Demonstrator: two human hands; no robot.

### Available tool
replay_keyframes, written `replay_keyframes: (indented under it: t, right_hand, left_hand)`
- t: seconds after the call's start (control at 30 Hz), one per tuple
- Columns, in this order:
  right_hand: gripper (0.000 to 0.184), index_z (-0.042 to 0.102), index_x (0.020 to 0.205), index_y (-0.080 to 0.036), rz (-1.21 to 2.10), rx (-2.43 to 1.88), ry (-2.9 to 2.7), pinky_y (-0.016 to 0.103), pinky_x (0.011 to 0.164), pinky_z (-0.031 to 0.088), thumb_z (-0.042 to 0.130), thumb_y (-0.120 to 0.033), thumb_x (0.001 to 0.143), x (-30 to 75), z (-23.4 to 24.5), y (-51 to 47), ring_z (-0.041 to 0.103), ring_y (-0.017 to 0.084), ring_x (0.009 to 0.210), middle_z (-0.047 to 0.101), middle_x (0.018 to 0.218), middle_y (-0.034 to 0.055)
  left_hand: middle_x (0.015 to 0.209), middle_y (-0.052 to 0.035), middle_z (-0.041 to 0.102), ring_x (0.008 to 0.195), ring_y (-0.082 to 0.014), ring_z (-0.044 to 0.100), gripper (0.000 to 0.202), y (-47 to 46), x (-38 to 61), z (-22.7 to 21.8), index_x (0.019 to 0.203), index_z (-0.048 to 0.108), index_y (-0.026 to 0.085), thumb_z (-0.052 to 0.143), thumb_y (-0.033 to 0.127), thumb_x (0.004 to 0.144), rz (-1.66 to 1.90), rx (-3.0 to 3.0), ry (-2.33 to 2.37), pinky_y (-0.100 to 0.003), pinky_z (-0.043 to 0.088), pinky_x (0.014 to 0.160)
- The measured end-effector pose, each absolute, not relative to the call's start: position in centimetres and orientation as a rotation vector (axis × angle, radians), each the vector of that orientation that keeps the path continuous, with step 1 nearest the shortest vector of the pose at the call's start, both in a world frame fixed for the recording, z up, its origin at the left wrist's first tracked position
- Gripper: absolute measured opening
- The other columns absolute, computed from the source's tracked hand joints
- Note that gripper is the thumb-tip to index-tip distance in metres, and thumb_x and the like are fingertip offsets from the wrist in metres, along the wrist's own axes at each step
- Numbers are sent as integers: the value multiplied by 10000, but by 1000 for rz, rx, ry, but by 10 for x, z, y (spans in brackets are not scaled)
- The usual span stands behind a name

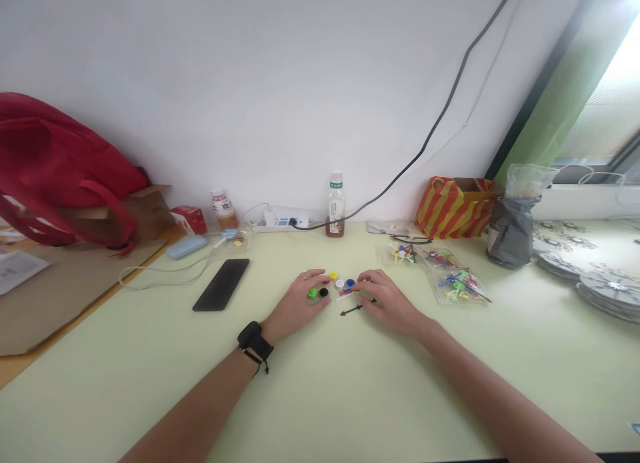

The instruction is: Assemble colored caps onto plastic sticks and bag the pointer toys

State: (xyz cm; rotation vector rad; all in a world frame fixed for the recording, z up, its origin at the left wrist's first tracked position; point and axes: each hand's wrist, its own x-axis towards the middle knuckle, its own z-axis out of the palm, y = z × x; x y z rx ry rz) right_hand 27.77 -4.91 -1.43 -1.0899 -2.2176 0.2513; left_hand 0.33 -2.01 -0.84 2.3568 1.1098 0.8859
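Note:
Both my hands rest on a pale green table [320, 383] around a cluster of small coloured pieces. My left hand [299, 304], with a ring and a black wristband, curls its fingers beside a green piece [313, 293] and a black piece [323, 292]. My right hand [387, 301] has its fingers pinched on a small red and white part [346, 292]. Yellow [333, 275], white [340, 283] and blue [350, 283] pieces lie between the hands. A thin black stick [351, 309] lies just in front of the right hand.
A black phone [221, 284] lies to the left. Clear bags of coloured parts [453, 279] lie to the right. At the back stand a drink bottle [336, 204], a power strip [283, 221] and a striped bag [455, 206]. A red bag [55, 166] sits far left, grey plates [595, 273] far right.

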Motion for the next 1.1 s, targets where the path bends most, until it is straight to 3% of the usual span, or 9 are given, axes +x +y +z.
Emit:
replay_keyframes:
  t: [0.2, 0.33, 0.4, 0.6, 0.77, 0.83, 0.93, 1.1]
  right_hand:
    - [241, 711, 1155, -260, 331, -1083, -2239, 429, 949, 519, 572, -172, 978, 276, -17, -50, 623, 258, 1092, 700, 1137, 85]
    - [264, 705, 1153, -249, 312, -1120, -2241, 422, 905, 517, 546, -135, 977, 280, -20, -46, 636, 255, 1039, 709, 1081, 85]
    - [269, 715, 1129, -248, 297, -1141, -2237, 418, 896, 514, 533, -120, 978, 282, -21, -44, 637, 250, 1025, 707, 1065, 82]
    - [208, 709, 1016, -234, 281, -1177, -2205, 393, 865, 505, 537, -123, 980, 287, -25, -38, 634, 240, 992, 704, 1022, 71]
    - [230, 692, 1027, -227, 191, -1229, -2187, 391, 871, 489, 501, -109, 976, 290, -25, -34, 635, 238, 976, 705, 1028, 74]
    - [238, 688, 1043, -226, 157, -1256, -2162, 399, 891, 482, 498, -102, 968, 292, -23, -33, 631, 241, 993, 711, 1038, 75]
    - [199, 690, 1017, -227, 170, -1260, -2124, 398, 897, 485, 542, -117, 942, 295, -15, -36, 623, 248, 1011, 713, 1034, 73]
    - [108, 718, 915, -247, 358, -1152, -2277, 382, 869, 507, 638, -175, 908, 295, -2, -46, 629, 249, 999, 715, 999, 63]
  left_hand:
    - [1351, -76, 624, 1236, -275, 591, 434, -22, 2, -3, 1281, 658, 276, 675, 197, 855, 932, 2397, 1145, -467, 490, 1102]
    - [1085, -57, 690, 845, -196, 653, 482, -19, 1, -2, 1229, 694, 248, 585, 72, 793, 919, 2339, 1170, -361, 578, 794]
    - [1057, -48, 698, 771, -167, 639, 469, -19, 2, -3, 1205, 709, 247, 578, 68, 791, 923, 2303, 1098, -327, 574, 733]
    - [1272, -79, 702, 1061, -210, 696, 298, -26, 10, -4, 1169, 723, 240, 616, 190, 895, 967, 2189, 820, -354, 611, 896]
    - [1147, -73, 750, 917, -204, 705, 210, -28, 10, -2, 1100, 754, 246, 633, 308, 940, 889, 2280, 922, -345, 600, 807]
    - [1115, -59, 750, 966, -218, 690, 202, -26, 9, -2, 1099, 755, 266, 622, 291, 949, 882, 2341, 972, -374, 582, 878]
    - [1144, -55, 710, 1120, -250, 617, 248, -23, 7, -3, 1149, 741, 295, 574, 239, 974, 932, 2428, 1060, -447, 523, 1015]
    - [1138, -79, 631, 1090, -269, 544, 386, -31, 12, 1, 1377, 636, 298, 530, 255, 1009, 845, 2561, 1147, -474, 492, 1014]
